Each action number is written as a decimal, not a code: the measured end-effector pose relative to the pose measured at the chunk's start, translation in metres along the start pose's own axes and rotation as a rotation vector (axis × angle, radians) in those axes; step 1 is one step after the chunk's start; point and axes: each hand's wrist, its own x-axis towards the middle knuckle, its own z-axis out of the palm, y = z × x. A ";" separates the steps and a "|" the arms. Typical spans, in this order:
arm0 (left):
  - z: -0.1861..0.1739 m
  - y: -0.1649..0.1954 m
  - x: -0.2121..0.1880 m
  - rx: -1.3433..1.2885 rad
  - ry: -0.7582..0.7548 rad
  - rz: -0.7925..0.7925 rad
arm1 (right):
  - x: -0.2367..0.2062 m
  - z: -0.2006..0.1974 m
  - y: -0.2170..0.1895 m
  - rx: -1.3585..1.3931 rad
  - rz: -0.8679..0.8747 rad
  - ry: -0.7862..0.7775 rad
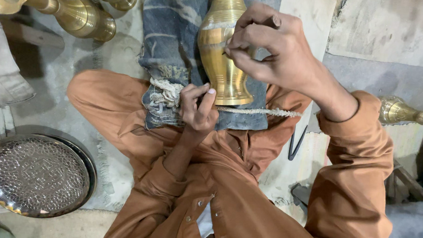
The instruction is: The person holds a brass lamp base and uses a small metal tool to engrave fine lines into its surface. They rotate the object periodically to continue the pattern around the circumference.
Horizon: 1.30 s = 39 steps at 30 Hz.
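**Working a brass vase over the lap**

Sitting cross-legged on the floor (125, 50), the person in rust-brown clothes has a brass vase (222, 58) lying on a worn piece of blue denim cloth (170, 39) spread over the legs, its flared base toward the body and its neck running out of the top of the head view.

The right hand (268, 50) is curled against the vase's belly, fingers (244, 32) bunched tight as if pinching a small tool or point against the metal; what they grip is too small to tell. The left hand (199, 108) sits just below the base, fingers closed around a frayed whitish cord (258, 111) that runs sideways under the foot of the vase.

By the look of it, the step in hand is surface work on the belly, with the cord hand steadying the piece. A next move would call for a firm hold on the base so the round body does not roll on the cloth, and a light, controlled press at the fingertips.

Around the person: two more brass vases (73, 12) lie at upper left, a hammered round metal tray (35, 175) rests on the floor at lower left, another brass piece (410, 115) pokes in from the right, and a dark bent metal tool (297, 142) lies near the right knee.
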 end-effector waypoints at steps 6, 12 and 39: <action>-0.002 0.001 0.000 0.003 -0.010 -0.022 | 0.004 -0.003 -0.001 0.062 0.010 -0.040; -0.003 0.000 -0.001 -0.013 -0.024 -0.009 | 0.011 -0.011 0.008 0.164 -0.018 -0.113; -0.002 -0.001 0.002 0.045 0.018 -0.009 | 0.000 -0.002 0.025 0.312 -0.054 -0.020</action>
